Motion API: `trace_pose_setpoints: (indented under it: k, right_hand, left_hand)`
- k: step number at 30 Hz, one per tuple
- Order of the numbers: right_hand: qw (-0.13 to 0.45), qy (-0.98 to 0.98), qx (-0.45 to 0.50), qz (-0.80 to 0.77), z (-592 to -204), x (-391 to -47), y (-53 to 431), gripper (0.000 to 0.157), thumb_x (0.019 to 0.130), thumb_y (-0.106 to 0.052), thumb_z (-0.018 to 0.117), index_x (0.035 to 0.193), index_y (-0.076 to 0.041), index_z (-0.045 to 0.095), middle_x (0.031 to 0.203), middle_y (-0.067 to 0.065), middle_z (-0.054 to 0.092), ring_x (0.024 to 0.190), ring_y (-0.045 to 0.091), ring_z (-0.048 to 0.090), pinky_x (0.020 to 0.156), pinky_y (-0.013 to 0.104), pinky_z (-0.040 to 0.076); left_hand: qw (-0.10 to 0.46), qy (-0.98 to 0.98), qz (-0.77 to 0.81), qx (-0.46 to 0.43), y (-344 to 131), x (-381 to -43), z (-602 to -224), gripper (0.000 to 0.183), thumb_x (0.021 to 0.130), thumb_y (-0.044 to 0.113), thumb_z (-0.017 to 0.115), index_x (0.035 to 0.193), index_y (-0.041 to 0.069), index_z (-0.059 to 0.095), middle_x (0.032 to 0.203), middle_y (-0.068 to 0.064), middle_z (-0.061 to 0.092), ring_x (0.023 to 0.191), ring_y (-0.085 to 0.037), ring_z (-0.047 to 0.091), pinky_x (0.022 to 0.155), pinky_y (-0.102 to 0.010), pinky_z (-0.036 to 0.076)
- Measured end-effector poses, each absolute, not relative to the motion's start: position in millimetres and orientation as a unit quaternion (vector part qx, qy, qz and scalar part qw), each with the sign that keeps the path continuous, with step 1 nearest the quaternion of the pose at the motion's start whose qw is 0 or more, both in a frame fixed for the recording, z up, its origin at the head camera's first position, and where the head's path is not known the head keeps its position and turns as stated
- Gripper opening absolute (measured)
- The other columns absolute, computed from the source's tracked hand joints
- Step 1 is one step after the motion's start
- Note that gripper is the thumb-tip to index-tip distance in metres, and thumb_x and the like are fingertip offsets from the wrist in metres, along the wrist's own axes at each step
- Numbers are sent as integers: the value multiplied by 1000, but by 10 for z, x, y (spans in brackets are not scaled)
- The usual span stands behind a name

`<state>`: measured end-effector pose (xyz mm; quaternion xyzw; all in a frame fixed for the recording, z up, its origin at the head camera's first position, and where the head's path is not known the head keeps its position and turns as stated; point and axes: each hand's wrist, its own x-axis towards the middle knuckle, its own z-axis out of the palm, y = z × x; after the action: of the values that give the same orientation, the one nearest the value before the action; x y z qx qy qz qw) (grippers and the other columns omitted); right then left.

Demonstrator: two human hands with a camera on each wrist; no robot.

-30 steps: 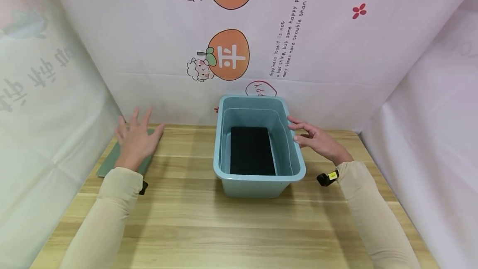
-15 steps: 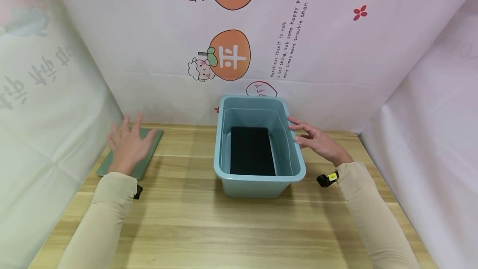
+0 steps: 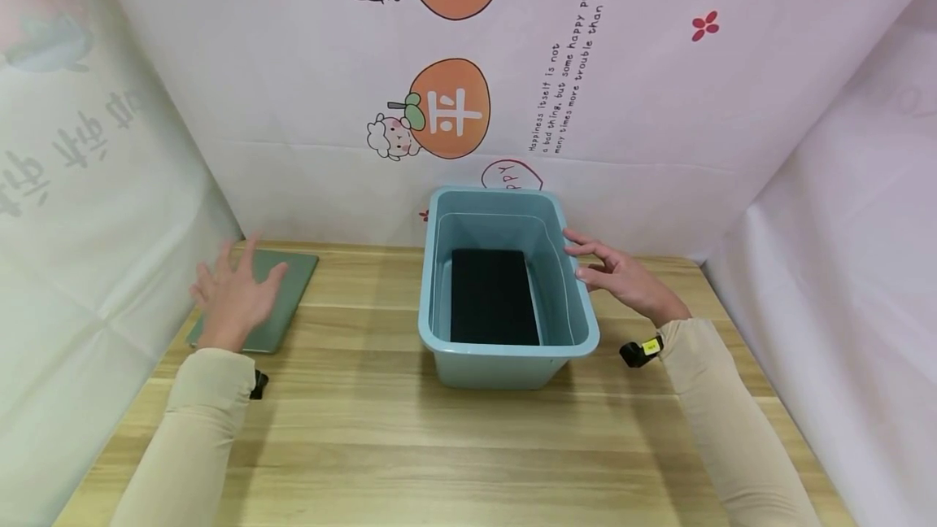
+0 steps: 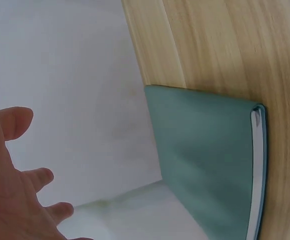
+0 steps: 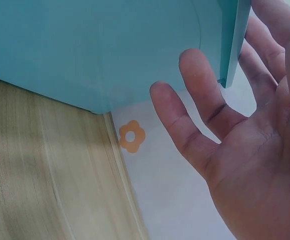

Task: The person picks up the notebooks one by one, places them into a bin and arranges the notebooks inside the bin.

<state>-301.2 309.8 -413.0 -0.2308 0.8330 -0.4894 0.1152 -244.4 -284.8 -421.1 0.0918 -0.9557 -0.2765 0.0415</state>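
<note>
A green notebook (image 3: pixel 291 291) lies flat at the table's back left; the left wrist view shows its white page edges. My left hand (image 3: pixel 236 299) is over its left part, fingers spread, holding nothing. That view has the hand (image 4: pixel 7 190) apart from the cover. A light blue plastic bin (image 3: pixel 498 371) stands mid-table against the back cloth. Inside, on its floor, lies a flat black rectangular thing (image 3: pixel 494 298). My right hand (image 3: pixel 635 285) has loosely extended fingers at the bin's right rim. Some of those fingers (image 5: pixel 258 67) pass behind the rim in the right wrist view.
The wood-grain table (image 3: pixel 468 454) runs back to a printed white cloth (image 3: pixel 622 202). More white cloth (image 3: pixel 842 283) hangs along the right side, and along the left side close by the notebook. A small black camera (image 3: pixel 638 353) sits under the right wrist.
My left hand has moved left and toward me across the notebook, uncovering more of its right part. The right hand, bin and black thing stay where they were.
</note>
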Motion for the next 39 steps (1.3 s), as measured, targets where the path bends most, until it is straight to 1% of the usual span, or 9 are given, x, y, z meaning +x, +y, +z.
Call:
trace_pose_setpoints:
  k: [8, 13, 17, 21, 25, 28, 32, 35, 39]
  right_hand:
    - [115, 834, -227, -490, -4144, -3020, 3100, 45, 105, -26, 58, 149, -18, 51, 170, -15, 22, 152, 36, 36, 96, 27, 56]
    - [115, 832, -230, -492, -4128, -3015, 3098, 45, 105, -26, 58, 149, -18, 51, 171, -15, 21, 151, 37, 36, 96, 27, 56]
    - [118, 831, -231, -493, -4126, -3007, 3105, 45, 105, -25, 58, 149, -18, 51, 171, -15, 20, 146, 36, 44, 97, 28, 55]
    - [120, 829, -227, -497, -4129, -2999, 3106, 44, 105, -25, 58, 148, -19, 52, 170, -16, 21, 142, 29, 50, 97, 28, 55]
    - [117, 829, -223, -500, -4131, -2993, 3102, 43, 105, -25, 59, 147, -20, 53, 170, -17, 22, 139, 18, 52, 97, 28, 55]
    - [115, 829, -222, -501, -4133, -2988, 3103, 43, 105, -25, 59, 147, -20, 53, 170, -17, 23, 136, 12, 54, 97, 28, 55]
    - [118, 826, -220, -505, -4131, -2986, 3097, 43, 105, -25, 59, 147, -19, 53, 170, -16, 23, 133, 12, 58, 97, 28, 55]
    - [120, 827, -219, -504, -4125, -2984, 3091, 43, 104, -25, 59, 147, -20, 53, 169, -17, 23, 140, 18, 52, 97, 28, 55]
    - [119, 829, -222, -499, -4113, -2984, 3082, 42, 104, -25, 59, 146, -21, 54, 169, -18, 23, 153, 27, 35, 97, 28, 55]
  left_hand:
    - [25, -956, -272, 111, -2988, -2430, -4252, 94, 98, 75, 24, 165, 16, -7, 166, -30, -20, 142, -71, -19, 102, -90, -4]
    - [13, -951, -285, 119, -3090, -2421, -4321, 97, 96, 78, 26, 165, 18, -6, 165, -30, -23, 140, -72, -22, 100, -91, -5]
    - [3, -949, -290, 124, -3161, -2406, -4391, 97, 96, 79, 26, 165, 20, -8, 164, -32, -22, 139, -74, -21, 99, -91, -5]
    - [-18, -951, -280, 131, -3204, -2389, -4457, 100, 95, 80, 25, 164, 18, -11, 163, -34, -21, 137, -77, -18, 99, -92, -3]
    - [-34, -949, -279, 143, -3226, -2375, -4489, 101, 95, 80, 26, 164, 15, -11, 163, -35, -22, 136, -78, -14, 100, -91, -3]
    - [-40, -948, -279, 149, -3233, -2365, -4496, 100, 96, 78, 28, 164, 15, -10, 163, -36, -20, 136, -80, -11, 100, -92, 0]
    - [-63, -945, -281, 156, -3240, -2340, -4495, 102, 96, 78, 27, 163, 11, -12, 162, -38, -19, 136, -80, -8, 100, -92, 5]
    - [-86, -939, -292, 160, -3252, -2326, -4508, 104, 97, 77, 28, 162, 9, -16, 160, -40, -23, 135, -80, -11, 100, -91, 7]
    - [-110, -931, -304, 169, -3289, -2322, -4540, 104, 98, 73, 31, 160, 8, -21, 158, -43, -25, 135, -79, -12, 101, -90, 12]
